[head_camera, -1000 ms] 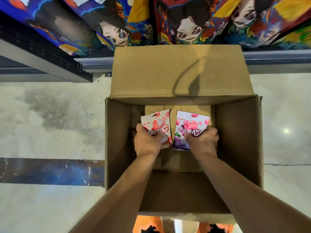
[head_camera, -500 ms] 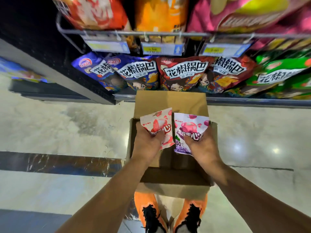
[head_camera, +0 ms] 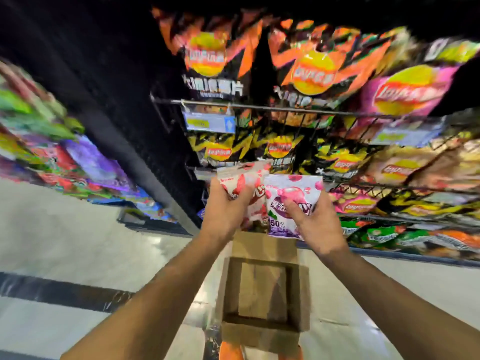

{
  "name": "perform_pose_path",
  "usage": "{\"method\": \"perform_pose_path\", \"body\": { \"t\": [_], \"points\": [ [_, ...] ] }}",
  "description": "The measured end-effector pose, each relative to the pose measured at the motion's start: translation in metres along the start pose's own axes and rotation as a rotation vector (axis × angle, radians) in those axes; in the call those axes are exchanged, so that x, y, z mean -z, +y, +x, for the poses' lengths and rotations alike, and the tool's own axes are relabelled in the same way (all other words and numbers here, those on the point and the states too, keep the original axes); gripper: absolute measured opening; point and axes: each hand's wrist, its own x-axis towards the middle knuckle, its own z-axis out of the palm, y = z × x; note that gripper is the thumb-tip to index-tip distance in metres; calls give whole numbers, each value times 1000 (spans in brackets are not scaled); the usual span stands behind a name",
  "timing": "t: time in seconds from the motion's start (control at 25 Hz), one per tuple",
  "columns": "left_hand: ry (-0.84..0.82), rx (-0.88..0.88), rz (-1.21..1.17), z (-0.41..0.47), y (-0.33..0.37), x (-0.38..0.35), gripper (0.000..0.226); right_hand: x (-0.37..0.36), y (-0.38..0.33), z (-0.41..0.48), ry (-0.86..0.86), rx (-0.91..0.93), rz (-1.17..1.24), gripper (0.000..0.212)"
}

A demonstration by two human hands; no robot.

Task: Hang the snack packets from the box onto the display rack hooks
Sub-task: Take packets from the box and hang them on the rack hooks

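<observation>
My left hand [head_camera: 225,207] grips a white and red snack packet [head_camera: 253,193]. Right beside it, my right hand [head_camera: 314,222] grips a white, pink and purple packet [head_camera: 291,201] marked 50%. Both packets are held up side by side in front of the rack's wire shelves [head_camera: 259,106], level with a row of yellow and black chip bags. Below my forearms the open cardboard box [head_camera: 262,331] stands on the floor; no packets show inside it. The rack and its bags are motion-blurred, and I cannot make out any free hook.
Chip bags fill the wire shelves ahead and to the right. A dark upright panel [head_camera: 124,120] separates this rack from another rack of colourful bags [head_camera: 52,152] at left. Pale polished floor with a dark stripe [head_camera: 65,294] lies left of the box. Orange shoes [head_camera: 231,352] show below the box.
Both hands have lifted the two packets out of the box and up to rack height. The view has swung upward from the box to the shelves.
</observation>
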Motion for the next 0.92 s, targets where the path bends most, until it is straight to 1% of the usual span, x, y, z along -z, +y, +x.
{"method": "perform_pose_path", "body": {
  "t": [0.08, 0.24, 0.36, 0.4, 0.48, 0.56, 0.68, 0.8, 0.92],
  "points": [
    [24, -103, 40, -13, 70, 18, 38, 13, -73, -10, 4, 99, -6, 32],
    [65, -281, -18, -37, 187, 50, 36, 33, -196, -26, 41, 285, -37, 37],
    [117, -421, -5, -60, 273, 75, 43, 45, -285, -39, 73, 412, -21, 35],
    [132, -460, -18, -66, 299, 84, 43, 49, -313, -43, 87, 451, -27, 36],
    [179, -535, -24, -81, 348, 101, 42, 57, -363, -53, 115, 522, -32, 46],
    [192, -590, -26, -93, 388, 116, 40, 66, -404, -60, 130, 567, -5, 50],
    [236, -655, -39, -114, 439, 133, 41, 80, -454, -74, 132, 646, 61, 41],
    [292, -687, -62, -132, 478, 145, 55, 93, -492, -83, 96, 713, 160, 32],
    [351, -688, -55, -151, 502, 150, 64, 98, -517, -88, 20, 741, 212, 32]
  ]
}}
